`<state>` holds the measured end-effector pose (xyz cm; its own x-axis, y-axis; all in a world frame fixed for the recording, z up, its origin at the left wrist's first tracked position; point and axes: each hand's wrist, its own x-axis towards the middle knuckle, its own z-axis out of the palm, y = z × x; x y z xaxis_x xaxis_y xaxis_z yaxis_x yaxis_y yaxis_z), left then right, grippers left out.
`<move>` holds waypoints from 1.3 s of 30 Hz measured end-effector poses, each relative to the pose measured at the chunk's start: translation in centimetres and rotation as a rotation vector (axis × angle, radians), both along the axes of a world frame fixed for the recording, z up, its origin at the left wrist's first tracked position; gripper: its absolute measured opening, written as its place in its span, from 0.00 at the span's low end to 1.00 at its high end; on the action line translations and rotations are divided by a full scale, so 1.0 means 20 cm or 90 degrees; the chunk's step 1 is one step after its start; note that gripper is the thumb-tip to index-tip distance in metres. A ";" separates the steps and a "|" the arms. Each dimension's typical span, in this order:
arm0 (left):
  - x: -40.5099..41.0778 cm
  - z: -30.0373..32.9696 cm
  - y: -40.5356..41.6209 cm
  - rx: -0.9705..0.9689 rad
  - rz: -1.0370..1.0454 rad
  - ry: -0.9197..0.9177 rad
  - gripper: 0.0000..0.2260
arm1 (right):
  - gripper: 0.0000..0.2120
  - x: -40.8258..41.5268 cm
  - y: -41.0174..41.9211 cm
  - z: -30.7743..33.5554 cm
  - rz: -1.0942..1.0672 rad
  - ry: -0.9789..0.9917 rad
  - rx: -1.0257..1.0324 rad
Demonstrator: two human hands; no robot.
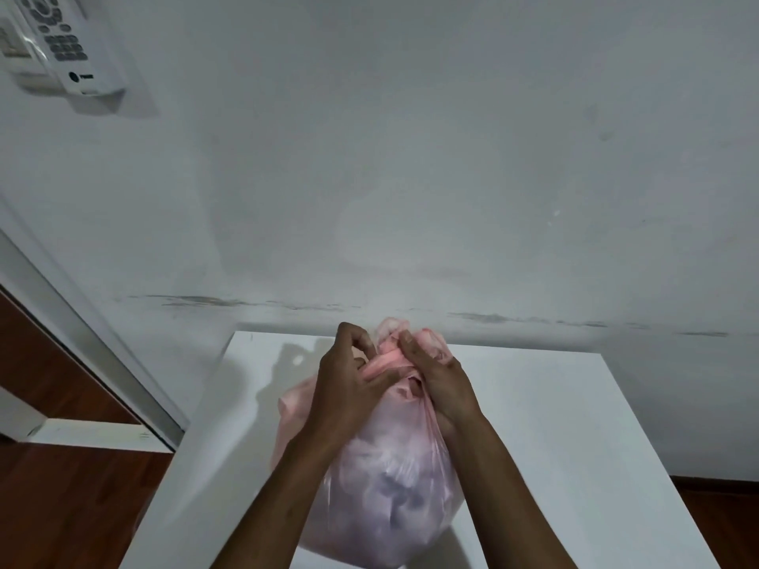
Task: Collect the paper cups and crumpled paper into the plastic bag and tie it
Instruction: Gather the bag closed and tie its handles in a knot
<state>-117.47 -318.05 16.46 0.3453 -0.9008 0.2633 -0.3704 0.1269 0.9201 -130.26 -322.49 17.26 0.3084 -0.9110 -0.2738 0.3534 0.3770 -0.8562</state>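
A pale pink translucent plastic bag (390, 498) stands bulging on the white table (554, 425), with whitish shapes showing dimly through its skin. Its top is gathered into twisted handles above the bag's body. My left hand (349, 379) pinches one twisted strand of the handles from the left. My right hand (439, 379) grips the other bunched handle from the right. Both hands meet at the bag's neck, fingers wrapped in the plastic. No loose cups or paper show on the table.
The table's far edge meets a scuffed white wall (451, 178). A white remote control (70, 43) hangs in a wall holder at top left. Brown wood floor (53, 507) and a white door frame (102, 351) lie to the left.
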 end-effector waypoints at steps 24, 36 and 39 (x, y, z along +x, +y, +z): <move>0.14 0.13 0.06 0.332 -0.326 0.432 0.09 | 0.07 -0.04 -0.02 0.01 0.039 -0.036 -0.162; 0.15 0.09 0.00 0.369 -0.319 0.399 0.15 | 0.07 -0.03 -0.01 0.02 0.139 -0.097 -0.176; 0.15 0.08 -0.02 0.363 -0.252 0.397 0.11 | 0.10 -0.06 0.00 0.06 0.150 0.069 -0.335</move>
